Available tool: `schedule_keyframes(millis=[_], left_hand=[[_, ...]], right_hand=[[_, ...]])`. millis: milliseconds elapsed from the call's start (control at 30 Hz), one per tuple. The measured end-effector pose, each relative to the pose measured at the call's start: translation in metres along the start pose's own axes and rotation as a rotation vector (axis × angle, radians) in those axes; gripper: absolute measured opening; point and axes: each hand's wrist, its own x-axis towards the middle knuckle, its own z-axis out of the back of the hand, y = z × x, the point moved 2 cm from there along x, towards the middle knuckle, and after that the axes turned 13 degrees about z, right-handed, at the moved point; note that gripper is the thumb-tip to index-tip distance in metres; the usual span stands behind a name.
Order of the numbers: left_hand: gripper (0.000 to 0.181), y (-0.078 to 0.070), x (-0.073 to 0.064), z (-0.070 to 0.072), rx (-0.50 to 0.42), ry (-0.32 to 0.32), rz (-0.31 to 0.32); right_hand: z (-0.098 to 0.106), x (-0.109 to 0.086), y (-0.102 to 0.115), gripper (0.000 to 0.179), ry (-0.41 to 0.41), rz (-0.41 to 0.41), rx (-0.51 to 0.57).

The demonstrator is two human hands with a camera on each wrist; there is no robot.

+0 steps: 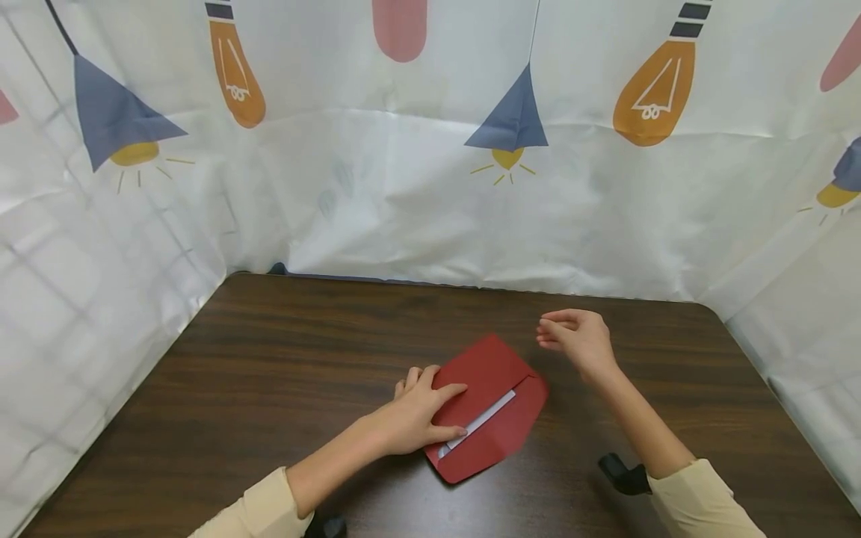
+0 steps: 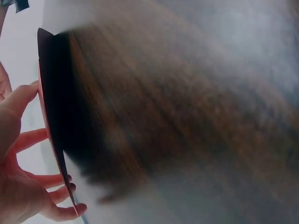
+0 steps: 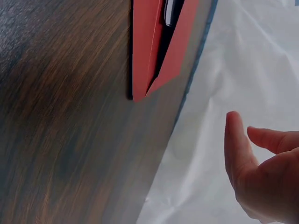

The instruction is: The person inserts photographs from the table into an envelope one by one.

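A red envelope [image 1: 474,388] lies tilted over the middle of the table, its pointed flap [image 1: 494,430] folded open toward the lower right. White paper [image 1: 480,420] shows as a thin strip in its mouth. My left hand [image 1: 420,415] grips the envelope at its left side, thumb and index finger across the front. In the left wrist view, other fingertips reach past the edge of the envelope [image 2: 43,93]. My right hand [image 1: 578,340] hangs in the air beyond the envelope's right side, holding nothing. Its fingers are loosely bent, with a gap between thumb and index finger in the right wrist view.
The dark wood-grain table [image 1: 282,351] has its far edge against a white curtain [image 1: 403,202] printed with lamps and bulbs, which also hangs at both sides. Black straps [image 1: 624,474] sit at the cuffs of the cream sleeves [image 1: 699,501].
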Motion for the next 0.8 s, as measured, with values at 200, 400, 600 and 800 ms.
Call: schedule_keyframes(millis=[200,400,600,800], left_hand=[[0.070,-0.004,0.002,-0.003,0.069,0.017,0.009],[0.077,-0.007,0.001,-0.009,0.138,-0.017,-0.021],[0.077,-0.006,0.002,-0.007,0.162,-0.034,-0.028],[0.074,-0.003,0.007,0.006,0.100,-0.049,0.002]], right_hand=[[0.003,-0.001,-0.003,0.037,0.009,0.022,-0.060],[0.008,-0.004,-0.004,0.037,0.021,0.035,-0.134],[0.012,-0.008,-0.007,0.035,0.043,0.099,-0.309],[0.013,-0.009,-0.008,0.035,0.056,0.222,-0.484]])
